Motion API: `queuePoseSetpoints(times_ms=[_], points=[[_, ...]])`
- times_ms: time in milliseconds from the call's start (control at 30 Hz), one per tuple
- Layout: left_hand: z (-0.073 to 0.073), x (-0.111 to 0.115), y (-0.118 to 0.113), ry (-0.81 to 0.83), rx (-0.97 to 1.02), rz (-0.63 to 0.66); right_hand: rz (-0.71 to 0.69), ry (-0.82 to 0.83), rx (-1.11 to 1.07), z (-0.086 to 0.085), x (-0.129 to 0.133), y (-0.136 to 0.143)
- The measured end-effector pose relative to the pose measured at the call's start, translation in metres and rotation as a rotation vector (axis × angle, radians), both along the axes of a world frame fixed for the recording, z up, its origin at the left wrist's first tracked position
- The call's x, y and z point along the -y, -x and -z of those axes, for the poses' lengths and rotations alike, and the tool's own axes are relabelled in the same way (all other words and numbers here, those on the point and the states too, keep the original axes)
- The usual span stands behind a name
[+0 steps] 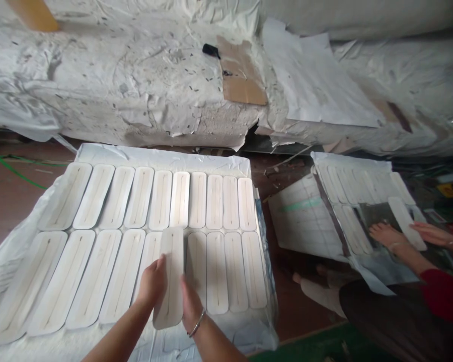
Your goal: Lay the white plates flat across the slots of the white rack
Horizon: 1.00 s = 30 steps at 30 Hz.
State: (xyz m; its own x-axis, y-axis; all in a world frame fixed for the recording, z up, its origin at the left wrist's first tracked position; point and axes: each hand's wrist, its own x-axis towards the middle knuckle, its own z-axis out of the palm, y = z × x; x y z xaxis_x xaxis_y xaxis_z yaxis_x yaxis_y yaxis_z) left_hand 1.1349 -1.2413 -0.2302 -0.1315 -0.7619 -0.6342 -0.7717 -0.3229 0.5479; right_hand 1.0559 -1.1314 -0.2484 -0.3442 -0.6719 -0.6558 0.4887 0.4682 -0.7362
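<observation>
Both of my hands hold one pale, rounded rectangular panel (171, 281) by its long edges, tilted above the lower row of similar panels. My left hand (151, 281) grips its left edge, with the thumb on the face. At its right edge, my right hand (191, 301) wears a bangle at the wrist, its fingers mostly hidden behind the panel. Two rows of matching panels, each with a thin line down the middle, lie side by side on a white-covered board (162, 156). A narrow shaded strip shows just right of the held panel.
On the right, a person's hands (387, 235) handle a similar panel (405, 221) over a second covered board (355, 160). Behind stands a paper-covered ledge (136, 65) with cardboard (243, 75), a black object (211, 50) and a yellow container (35, 14). A green cord (13, 171) lies left.
</observation>
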Motion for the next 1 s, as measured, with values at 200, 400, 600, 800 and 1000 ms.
queuePoseSetpoints(times_ms=[200, 400, 600, 800, 1000], points=[[0.037, -0.016, -0.016, 0.203, -0.015, 0.155, -0.464, -0.239, -0.31, 0.015, -0.022, 0.001], [0.037, -0.021, -0.021, 0.045, -0.095, 0.114, -0.629, -0.38, -0.565, 0.005, 0.004, 0.02], [0.028, 0.004, -0.031, -0.207, -0.149, 0.254, -0.694, -0.356, -0.72, 0.004, 0.002, 0.031], [0.033, 0.009, -0.036, -0.219, -0.098, 0.3, -0.689, -0.346, -0.696, 0.013, -0.006, 0.026], [0.032, 0.021, -0.024, -0.087, 0.033, 0.395, -0.61, -0.358, -0.562, 0.023, 0.005, 0.028]])
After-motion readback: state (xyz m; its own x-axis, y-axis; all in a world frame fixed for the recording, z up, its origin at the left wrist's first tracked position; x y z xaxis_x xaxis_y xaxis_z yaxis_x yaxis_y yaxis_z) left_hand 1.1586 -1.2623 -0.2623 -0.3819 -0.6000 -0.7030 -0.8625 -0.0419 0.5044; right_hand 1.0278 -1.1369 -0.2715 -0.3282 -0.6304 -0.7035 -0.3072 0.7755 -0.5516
